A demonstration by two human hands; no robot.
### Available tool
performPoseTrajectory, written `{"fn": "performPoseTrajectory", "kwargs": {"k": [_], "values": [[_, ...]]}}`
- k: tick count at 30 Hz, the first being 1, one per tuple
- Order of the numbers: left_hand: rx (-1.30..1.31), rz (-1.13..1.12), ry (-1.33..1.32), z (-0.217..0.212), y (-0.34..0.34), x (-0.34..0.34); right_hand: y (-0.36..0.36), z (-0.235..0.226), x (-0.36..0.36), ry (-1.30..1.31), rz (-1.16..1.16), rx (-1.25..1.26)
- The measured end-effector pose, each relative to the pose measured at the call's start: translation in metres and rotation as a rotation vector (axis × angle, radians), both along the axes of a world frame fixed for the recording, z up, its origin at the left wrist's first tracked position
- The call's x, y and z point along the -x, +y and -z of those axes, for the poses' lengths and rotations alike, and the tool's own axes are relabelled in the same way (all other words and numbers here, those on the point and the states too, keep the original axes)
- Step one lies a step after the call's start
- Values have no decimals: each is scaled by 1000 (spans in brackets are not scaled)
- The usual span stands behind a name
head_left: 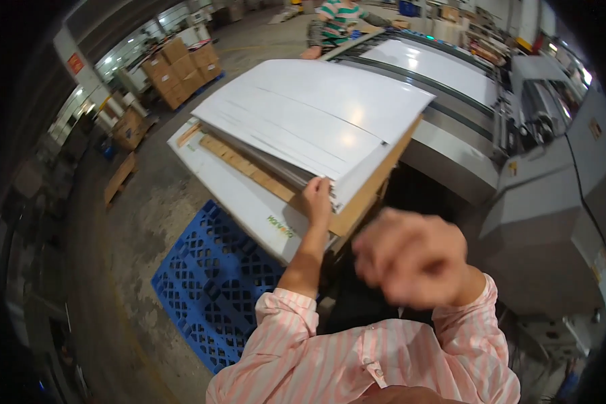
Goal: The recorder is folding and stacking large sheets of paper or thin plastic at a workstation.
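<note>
Left hand [318, 202]: thumb and fingers brought together, pinching the near edge of the white sheets [296, 108] close to their near corner. Right hand [414, 259]: raised near the wearer's body, apart from the sheets, fingers curled; motion blur, can't tell if fingertips are pressed together or what is inside the curl.

White sheets: pile in the middle of the scene, ahead of both hands. Top face broad, flat, glossy, showing light glare, a few thin dark lines and small dark marks toward the near right corner. Layered edges show along the near left side, with a dark gap under the top there.

Under the pile: brown board [352, 212], matte, sticking out on the right, and a yellow-brown strip [242, 163] along the near left. Below these, smooth white panel [225, 195] with green print.

Near left, on the floor: blue pallet [212, 283], moulded plastic, lattice of holes. Right: grey machine [545, 202], angular hard housing. Far: a person in a striped top [337, 20]. Far left: stacked cardboard boxes [182, 67]. Wearer's sleeves [286, 313]: pink-and-white striped cloth, rolled.
</note>
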State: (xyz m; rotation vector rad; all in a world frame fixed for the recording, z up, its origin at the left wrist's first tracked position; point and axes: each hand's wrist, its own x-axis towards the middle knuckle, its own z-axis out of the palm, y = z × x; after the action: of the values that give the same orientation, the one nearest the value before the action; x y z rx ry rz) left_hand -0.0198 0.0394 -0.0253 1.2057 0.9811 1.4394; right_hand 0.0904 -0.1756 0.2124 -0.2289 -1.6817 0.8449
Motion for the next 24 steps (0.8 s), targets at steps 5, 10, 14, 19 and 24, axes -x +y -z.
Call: {"fn": "performPoseTrajectory", "kwargs": {"k": [5, 10, 14, 19, 24], "values": [[21, 19, -10, -16, -9, -18, -66, -18, -12, 189, -3, -223], [83, -12, 89, 5, 5, -5, -118, -23, -31, 220, 132, -360], [39, 31, -35, 13, 6, -12, -169, -35, -34, 210, 383, -528], [-5, -13, -54, 3, -2, -16, -209, -45, -29, 126, 518, -631], [-10, 40, 21, 11, 18, -12, -249, -50, -31, 22, 534, -723]]}}
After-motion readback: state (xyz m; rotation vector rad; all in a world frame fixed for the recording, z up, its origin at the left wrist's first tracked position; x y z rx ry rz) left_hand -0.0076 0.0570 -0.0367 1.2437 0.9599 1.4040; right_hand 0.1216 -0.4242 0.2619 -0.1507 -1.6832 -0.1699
